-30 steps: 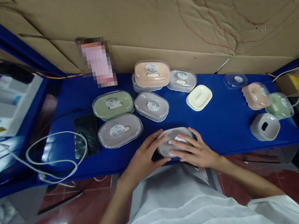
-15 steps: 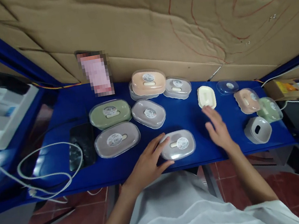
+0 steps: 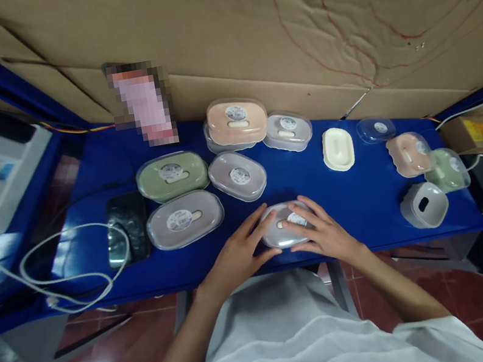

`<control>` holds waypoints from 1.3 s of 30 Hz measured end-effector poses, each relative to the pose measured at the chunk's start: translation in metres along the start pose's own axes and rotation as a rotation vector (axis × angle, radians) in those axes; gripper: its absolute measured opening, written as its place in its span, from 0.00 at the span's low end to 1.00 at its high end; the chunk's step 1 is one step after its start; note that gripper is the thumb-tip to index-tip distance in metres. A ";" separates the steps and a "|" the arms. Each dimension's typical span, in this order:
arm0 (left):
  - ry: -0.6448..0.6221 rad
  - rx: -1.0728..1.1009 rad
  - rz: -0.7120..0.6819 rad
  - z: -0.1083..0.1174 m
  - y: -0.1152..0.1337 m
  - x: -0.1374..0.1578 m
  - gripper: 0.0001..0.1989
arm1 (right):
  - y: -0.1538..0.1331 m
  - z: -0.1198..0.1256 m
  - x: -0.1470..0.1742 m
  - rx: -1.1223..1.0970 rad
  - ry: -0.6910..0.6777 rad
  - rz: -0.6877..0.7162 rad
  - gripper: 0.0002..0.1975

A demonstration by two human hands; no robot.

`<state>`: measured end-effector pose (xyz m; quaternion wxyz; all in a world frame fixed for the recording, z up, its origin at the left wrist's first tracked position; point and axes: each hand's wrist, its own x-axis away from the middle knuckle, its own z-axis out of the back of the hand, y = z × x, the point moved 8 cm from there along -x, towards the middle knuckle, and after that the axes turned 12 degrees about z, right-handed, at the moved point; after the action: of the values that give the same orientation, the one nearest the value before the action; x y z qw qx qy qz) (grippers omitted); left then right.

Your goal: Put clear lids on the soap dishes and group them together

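Between my two hands, at the table's front edge, lies a grey oval plastic box [image 3: 282, 237] with a clear lid, a round label and a small cream tab. My left hand [image 3: 245, 245] grips its left end, thumb on the near side and fingers over the far side. Around the right end, my right hand [image 3: 326, 231] has its fingers spread across the lid and label. Farther back are another grey lidded box [image 3: 238, 175] and a green lidded box [image 3: 171, 177]. Left of my left hand rests a third grey lidded box [image 3: 186, 220].
A peach lidded box [image 3: 236, 121] is stacked at the back. On the right stand a cream tray [image 3: 338, 149], a loose clear lid [image 3: 375, 129], a peach box [image 3: 408, 155], a green box [image 3: 446, 170] and a grey container [image 3: 425, 206]. A black phone [image 3: 126, 228] and white cable [image 3: 69, 229] lie left.
My right hand has moved left from near the cream tray onto the right end of the grey box. My left hand has stayed on the box. The camera view has shifted slightly.
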<state>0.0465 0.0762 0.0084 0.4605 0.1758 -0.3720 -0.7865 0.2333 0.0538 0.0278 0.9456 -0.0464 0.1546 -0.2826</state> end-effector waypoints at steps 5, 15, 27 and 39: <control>0.038 -0.062 0.045 -0.001 0.000 0.002 0.41 | 0.019 0.011 0.015 -0.001 0.048 -0.100 0.32; 0.155 -0.238 -0.086 0.000 0.007 0.007 0.29 | 0.120 0.046 0.018 0.323 0.136 -0.631 0.34; 0.101 -0.294 -0.312 -0.026 0.051 -0.002 0.27 | 0.010 0.024 0.110 0.057 0.215 -0.677 0.15; 0.138 -0.387 -0.174 -0.003 0.024 0.021 0.27 | 0.084 0.083 0.242 0.612 0.297 -1.299 0.34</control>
<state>0.0517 0.0500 0.0262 0.4402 0.1689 -0.1651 -0.8663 0.4951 -0.0082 0.0269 0.5271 0.1763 0.1367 -0.8200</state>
